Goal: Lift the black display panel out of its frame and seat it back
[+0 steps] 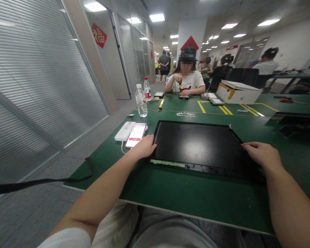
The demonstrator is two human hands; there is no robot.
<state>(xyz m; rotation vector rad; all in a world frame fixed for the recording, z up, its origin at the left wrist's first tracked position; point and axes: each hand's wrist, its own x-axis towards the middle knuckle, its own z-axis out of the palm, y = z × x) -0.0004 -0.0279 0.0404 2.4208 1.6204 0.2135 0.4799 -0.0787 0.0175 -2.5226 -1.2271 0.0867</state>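
A black flat LCD screen panel (196, 144) lies face up in front of me, with a green circuit strip (167, 163) showing along the left part of its near edge. My left hand (146, 147) holds the panel's left edge, its fingers partly hidden behind the frame. At the opposite side, my right hand (265, 156) grips the right edge, thumb on top. Both hands are closed on the frame. Just left of my left hand are a lit phone (135, 135) and a white box-like device (124, 131) with a white cable.
The green table (170, 196) carries a water bottle (141, 101), a red-capped bottle (147, 89) and small metallic strips (185, 114). Dark panels (294, 124) lie at the right. Across the table, a person (187, 77) works with a screwdriver beside a white box (239, 93).
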